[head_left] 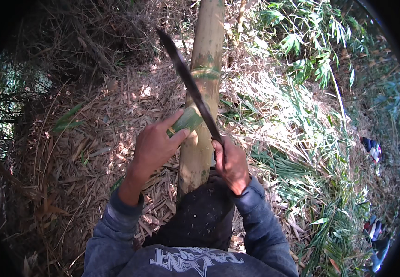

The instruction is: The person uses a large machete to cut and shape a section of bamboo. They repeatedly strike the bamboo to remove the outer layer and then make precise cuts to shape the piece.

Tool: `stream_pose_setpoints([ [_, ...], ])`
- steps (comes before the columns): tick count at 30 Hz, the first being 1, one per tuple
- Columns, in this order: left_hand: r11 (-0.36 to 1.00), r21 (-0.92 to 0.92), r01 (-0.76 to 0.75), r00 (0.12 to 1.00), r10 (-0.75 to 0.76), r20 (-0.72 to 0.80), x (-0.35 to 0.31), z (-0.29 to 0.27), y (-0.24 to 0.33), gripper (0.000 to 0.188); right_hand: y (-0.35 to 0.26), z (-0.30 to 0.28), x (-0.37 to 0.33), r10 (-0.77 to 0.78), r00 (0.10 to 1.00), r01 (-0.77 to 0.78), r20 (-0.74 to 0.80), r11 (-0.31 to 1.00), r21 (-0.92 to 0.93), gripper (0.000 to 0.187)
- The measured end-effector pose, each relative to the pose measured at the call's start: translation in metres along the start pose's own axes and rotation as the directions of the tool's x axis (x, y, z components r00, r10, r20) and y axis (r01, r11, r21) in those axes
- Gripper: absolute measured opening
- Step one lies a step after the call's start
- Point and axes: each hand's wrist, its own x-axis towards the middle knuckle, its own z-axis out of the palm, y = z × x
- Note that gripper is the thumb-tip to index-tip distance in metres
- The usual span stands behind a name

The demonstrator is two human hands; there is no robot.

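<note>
A short green piece of bamboo is gripped between the thumb and fingers of my left hand. It rests on or just over a thick, pale bamboo pole that runs away from me up the middle. My right hand is closed around the handle end of a machete. Its long dark blade slants up and to the left, across the pole. The blade passes by the right end of the green piece; whether it touches cannot be made out. My right hand hides the handle.
My dark-trousered leg is bent at the near end of the pole. Dry leaves cover the ground on the left. Cut green leaves and leafy bamboo shoots lie or stand on the right. Colourful items sit at the far right.
</note>
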Motion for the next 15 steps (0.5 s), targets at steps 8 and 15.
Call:
stream_pose_setpoints([
  [8,0.954,-0.26,-0.147,0.988,0.152,-0.001,0.038,0.033,-0.054,0.056,0.012,-0.028,0.02,0.235,0.972,-0.233,0.009,0.955,0.183,0.013],
  [15,0.918,-0.321,-0.232,0.972,0.231,-0.044,0.056,0.035,-0.067,0.052,0.043,-0.003,0.018,0.218,0.975,-0.222,0.043,0.967,0.126,0.017],
])
